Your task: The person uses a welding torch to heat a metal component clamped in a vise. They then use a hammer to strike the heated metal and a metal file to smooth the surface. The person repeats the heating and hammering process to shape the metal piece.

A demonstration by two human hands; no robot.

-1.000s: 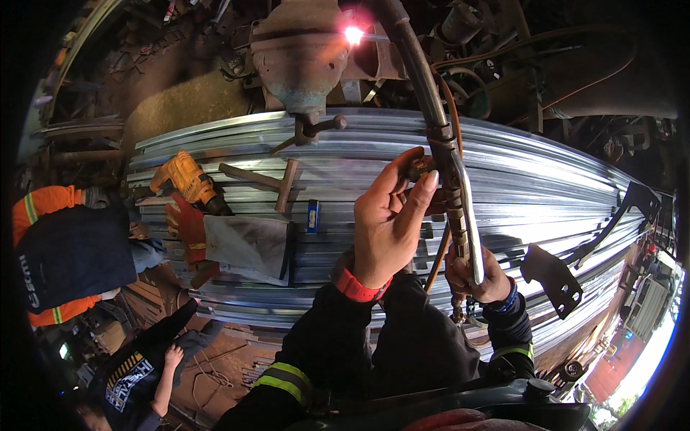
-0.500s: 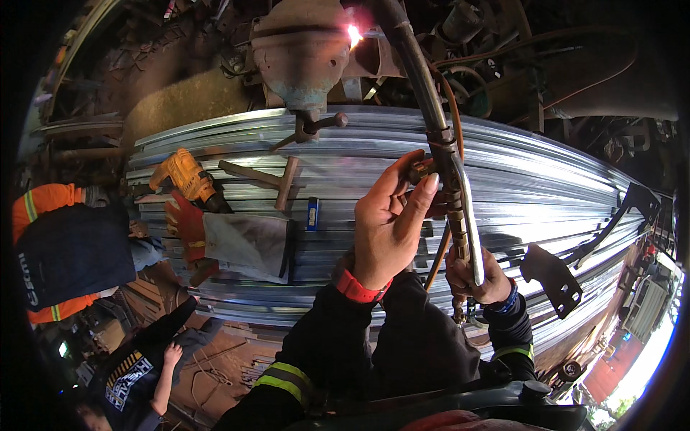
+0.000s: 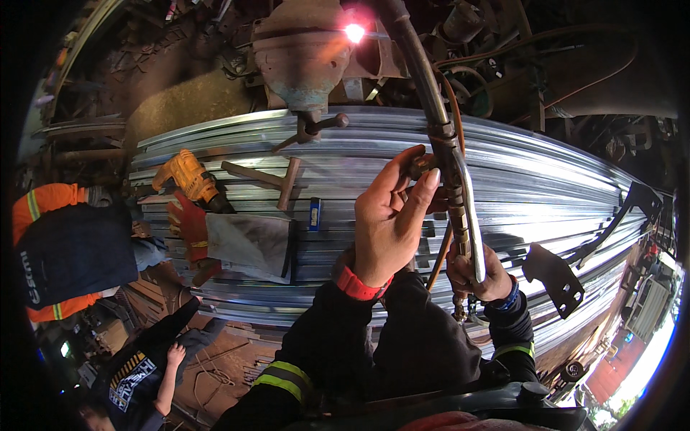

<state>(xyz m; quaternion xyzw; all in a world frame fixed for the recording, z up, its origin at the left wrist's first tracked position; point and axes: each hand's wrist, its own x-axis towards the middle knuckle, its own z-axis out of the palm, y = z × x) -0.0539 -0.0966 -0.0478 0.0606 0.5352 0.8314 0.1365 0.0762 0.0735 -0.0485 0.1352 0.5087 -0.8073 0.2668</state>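
Note:
A long gas torch (image 3: 437,108) runs from the top edge down between my hands, its brass fittings and bent metal lever showing. My right hand (image 3: 489,276) is closed around the torch's lower end. My left hand (image 3: 394,230), a red band at its wrist, pinches a round valve knob (image 3: 422,168) on the torch's side between thumb and fingers. A bright pinkish-white flame (image 3: 354,33) glows beside a worn bench vise (image 3: 298,65); the torch's far end lies out of view. An orange-brown hose (image 3: 440,258) passes behind the torch.
Long metal profiles (image 3: 330,172) form the surface below. On them lie a yellow power tool (image 3: 188,176), a hammer (image 3: 277,181), a small blue box (image 3: 315,214), work gloves (image 3: 244,241) and dark cut plates (image 3: 553,280). Two people (image 3: 79,244) are at the left.
The flame beside the vise looks larger and rounder, with a stronger pink glow. Both my hands keep their places on the torch.

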